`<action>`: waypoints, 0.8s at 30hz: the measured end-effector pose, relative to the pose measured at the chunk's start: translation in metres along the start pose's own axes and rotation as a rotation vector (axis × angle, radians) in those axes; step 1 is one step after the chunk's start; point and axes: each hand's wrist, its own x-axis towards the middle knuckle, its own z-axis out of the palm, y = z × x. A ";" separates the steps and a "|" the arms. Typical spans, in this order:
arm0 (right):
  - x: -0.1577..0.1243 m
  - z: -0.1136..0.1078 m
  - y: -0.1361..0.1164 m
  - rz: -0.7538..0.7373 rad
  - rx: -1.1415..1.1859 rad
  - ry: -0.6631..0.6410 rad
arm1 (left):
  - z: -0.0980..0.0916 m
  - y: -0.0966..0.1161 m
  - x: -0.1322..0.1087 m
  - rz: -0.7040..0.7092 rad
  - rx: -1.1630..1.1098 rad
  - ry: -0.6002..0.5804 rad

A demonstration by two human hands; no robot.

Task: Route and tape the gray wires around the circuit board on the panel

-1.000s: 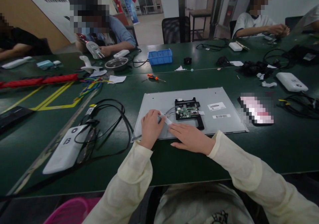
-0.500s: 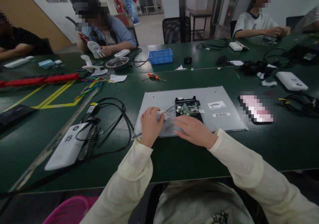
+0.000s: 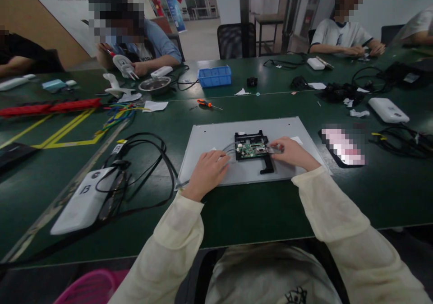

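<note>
A grey metal panel (image 3: 216, 135) lies flat on the green table (image 3: 264, 204) in front of me. A green circuit board (image 3: 249, 149) in a black frame sits at its middle. My left hand (image 3: 208, 171) rests on the panel's near left part, fingers curled over thin wires and a bit of white tape. My right hand (image 3: 291, 153) is at the board's right edge, fingers pinched on a small strip I cannot make out.
A white device (image 3: 81, 202) tangled in black cables (image 3: 149, 159) lies left. An orange screwdriver (image 3: 206, 103) and blue bin (image 3: 215, 76) sit beyond the panel. A pixelated object (image 3: 342, 145) lies right, with another white box (image 3: 386, 109) farther right. Other people work across the table.
My right hand has moved from flat on the panel's near edge up and right to the board's right side. My left hand stayed on the wires and shifted slightly.
</note>
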 end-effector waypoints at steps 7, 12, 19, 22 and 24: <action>0.002 0.000 -0.002 0.035 -0.003 0.040 | -0.003 -0.011 -0.001 -0.067 0.060 0.083; 0.002 -0.011 -0.004 0.034 -0.138 0.126 | -0.005 -0.021 -0.002 -0.138 0.035 0.127; -0.007 -0.026 0.008 0.116 -0.480 0.298 | -0.001 -0.030 -0.002 -0.253 -0.010 0.090; -0.009 -0.022 0.017 0.131 -0.440 0.198 | 0.000 -0.026 -0.002 -0.302 -0.049 0.121; -0.008 -0.019 0.020 0.103 -0.359 0.177 | -0.002 -0.020 0.001 -0.315 -0.107 0.161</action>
